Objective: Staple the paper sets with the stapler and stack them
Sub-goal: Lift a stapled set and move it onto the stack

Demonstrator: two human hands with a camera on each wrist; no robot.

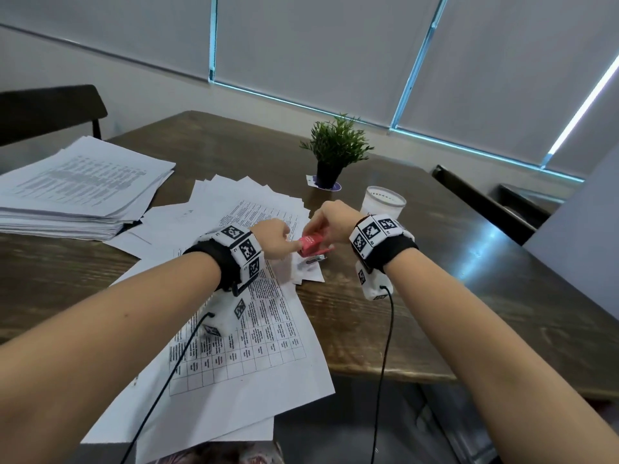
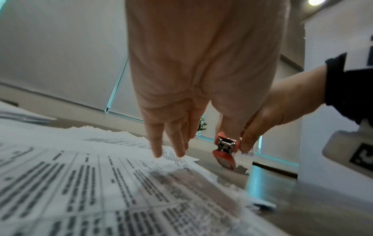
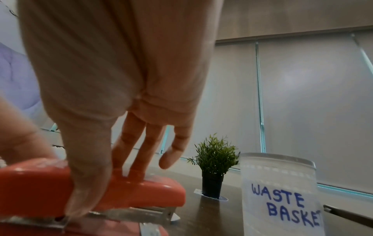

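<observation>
A small red stapler (image 1: 312,246) is held just above the table (image 1: 385,313), over the corner of a printed sheet (image 1: 310,269). My right hand (image 1: 316,234) grips it, thumb on one side and fingers on its top (image 3: 129,190). My left hand (image 1: 284,242) touches the stapler's rear end (image 2: 226,147) with its thumb. The other left fingers (image 2: 158,148) point straight down at the printed papers (image 2: 101,183). Loose printed paper sets (image 1: 254,329) are spread under my left forearm. The stapler's metal magazine (image 3: 129,214) shows between its red top and base.
A tall pile of printed paper (image 1: 77,192) sits at the far left. A small potted plant (image 1: 336,152) and a translucent cup labelled "WASTE BASKET" (image 3: 280,199) stand beyond the hands. Dark chairs (image 1: 482,199) flank the table. Cables hang from both wrists.
</observation>
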